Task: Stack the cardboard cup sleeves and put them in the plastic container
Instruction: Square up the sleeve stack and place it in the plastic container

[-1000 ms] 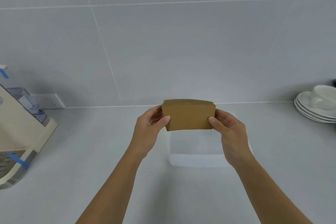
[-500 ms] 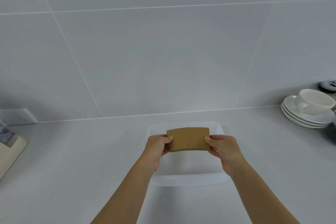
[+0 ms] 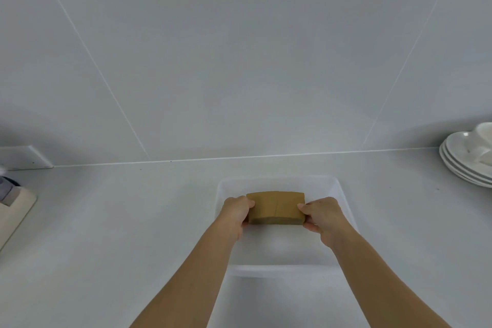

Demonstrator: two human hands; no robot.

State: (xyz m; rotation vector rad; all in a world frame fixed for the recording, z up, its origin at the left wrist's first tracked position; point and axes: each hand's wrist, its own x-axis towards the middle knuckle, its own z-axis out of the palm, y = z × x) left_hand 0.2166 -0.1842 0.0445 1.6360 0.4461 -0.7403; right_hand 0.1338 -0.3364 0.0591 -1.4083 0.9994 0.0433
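Note:
A brown stack of cardboard cup sleeves [image 3: 275,208] lies flat and low inside the clear plastic container [image 3: 343,194] on the counter. My left hand [image 3: 235,212] grips the stack's left end and my right hand [image 3: 323,214] grips its right end, both reaching down into the container. Whether the stack rests on the container's floor I cannot tell.
Several stacked white saucers [image 3: 463,165] with a cup stand at the right edge against the wall. A cream appliance [image 3: 13,210] sits at the far left, with a wall socket [image 3: 24,158] behind it. The tiled wall rises directly behind the container.
Both hands have lowered the stack from chest height, where it stood upright, down into the container, tilting it flat. The view has shifted right and downward.

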